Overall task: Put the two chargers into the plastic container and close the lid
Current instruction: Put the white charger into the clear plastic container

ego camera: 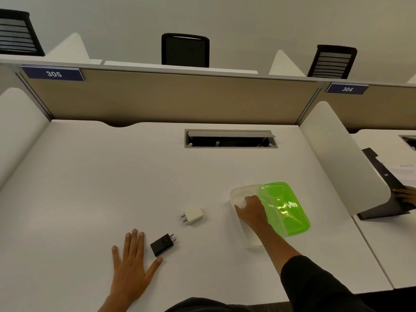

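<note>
A clear plastic container (238, 194) sits on the white desk at the right, with its green lid (286, 208) shifted off to the right side and partly resting over it. My right hand (249, 210) reaches into the container's open left part, fingers curled on its edge. A white charger (194, 215) lies on the desk left of the container, prongs pointing left. Nearer to me lies a black charger (162, 244), prongs pointing up-right. My left hand (131, 262) rests flat on the desk, fingers spread, its thumb tip just below the black charger.
A cable hatch (230, 138) is set into the desk at the back. White side dividers (342, 154) bound the desk; a beige partition stands behind. At the neighbouring desk on the right, another person's hand (406, 194) holds a black clipboard with paper.
</note>
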A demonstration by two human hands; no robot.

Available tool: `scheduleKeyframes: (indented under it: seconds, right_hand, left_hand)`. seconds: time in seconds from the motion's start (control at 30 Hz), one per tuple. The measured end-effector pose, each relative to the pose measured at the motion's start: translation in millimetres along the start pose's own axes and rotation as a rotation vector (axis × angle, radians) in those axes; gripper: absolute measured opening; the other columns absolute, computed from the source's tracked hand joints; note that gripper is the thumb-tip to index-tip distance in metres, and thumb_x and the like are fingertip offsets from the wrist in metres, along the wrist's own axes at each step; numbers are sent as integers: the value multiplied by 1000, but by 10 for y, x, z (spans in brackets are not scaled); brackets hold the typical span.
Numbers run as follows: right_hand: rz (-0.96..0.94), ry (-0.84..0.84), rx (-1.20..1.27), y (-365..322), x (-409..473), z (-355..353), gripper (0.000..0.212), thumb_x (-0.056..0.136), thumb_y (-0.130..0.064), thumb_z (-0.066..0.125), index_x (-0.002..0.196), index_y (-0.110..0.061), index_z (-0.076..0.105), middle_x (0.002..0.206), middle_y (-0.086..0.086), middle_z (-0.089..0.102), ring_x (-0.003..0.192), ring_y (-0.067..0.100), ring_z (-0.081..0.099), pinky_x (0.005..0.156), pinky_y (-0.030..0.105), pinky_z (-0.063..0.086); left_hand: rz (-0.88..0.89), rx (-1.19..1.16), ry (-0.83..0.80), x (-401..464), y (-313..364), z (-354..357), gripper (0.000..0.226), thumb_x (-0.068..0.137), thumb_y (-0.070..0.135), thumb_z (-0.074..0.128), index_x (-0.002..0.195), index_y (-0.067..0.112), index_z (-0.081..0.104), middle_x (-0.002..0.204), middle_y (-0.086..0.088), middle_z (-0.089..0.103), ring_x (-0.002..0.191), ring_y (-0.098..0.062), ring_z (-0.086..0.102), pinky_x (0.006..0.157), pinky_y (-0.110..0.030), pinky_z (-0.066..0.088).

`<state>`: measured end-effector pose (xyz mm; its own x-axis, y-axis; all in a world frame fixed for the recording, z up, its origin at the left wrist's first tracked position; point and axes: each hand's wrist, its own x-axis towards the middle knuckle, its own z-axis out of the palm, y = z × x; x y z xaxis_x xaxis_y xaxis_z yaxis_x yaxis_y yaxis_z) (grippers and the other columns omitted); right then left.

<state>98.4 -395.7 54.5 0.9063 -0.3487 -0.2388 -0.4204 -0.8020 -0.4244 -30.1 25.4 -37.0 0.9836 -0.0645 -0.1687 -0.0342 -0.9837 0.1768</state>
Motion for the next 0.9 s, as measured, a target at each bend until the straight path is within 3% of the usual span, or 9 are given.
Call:
scheduleKeyframes:
  seconds: [0.27,0.4,0.53,0.63,0.77,0.9]
  right_hand:
    - [-18,22,43,63,-44,20,61,89,-59,64,119,-5,66,123,15,61,114,34,62,96,41,51]
    - [-69,237,134,55,-48,-135,49,94,-48,66,116,-4,70,109,13,67,101,32,67,84,41,56]
    - [-261,491,224,-193,-13,-316,24,93,-31,69,106,-10,69,94,2,63,85,20,61,68,40,57]
    - [-483,529,248,-486,-10,-365,18,94,-21,67,109,-10,69,95,0,61,90,15,58,71,32,54]
    - [-716,350,165,-842,-158,-205,26,92,-20,68,117,-11,67,105,0,62,100,16,59,75,29,55]
    - [-797,-119,-106,-1035,-276,133,55,89,-34,70,139,-15,55,133,3,55,125,23,50,97,43,53]
  left_hand:
    - [-6,-3,5,5,-1,18,106,94,84,26,171,16,1,182,-5,-7,169,-28,-1,130,-69,14]
    - [-6,-3,17,2,4,16,106,94,84,27,171,16,3,182,-5,-4,169,-28,2,129,-69,15]
    - [-7,3,23,-14,18,4,105,94,84,27,171,15,4,182,-5,-4,169,-28,2,129,-69,16]
    - [-5,-1,33,-22,32,-11,105,95,83,27,171,16,3,182,-5,-3,169,-27,2,130,-69,15]
    - [-6,1,38,-29,41,-22,104,95,83,28,171,15,5,182,-6,-1,169,-28,3,130,-69,14]
    - [-13,5,28,-33,44,-24,104,95,83,27,171,16,4,182,-6,-2,169,-28,1,130,-68,14]
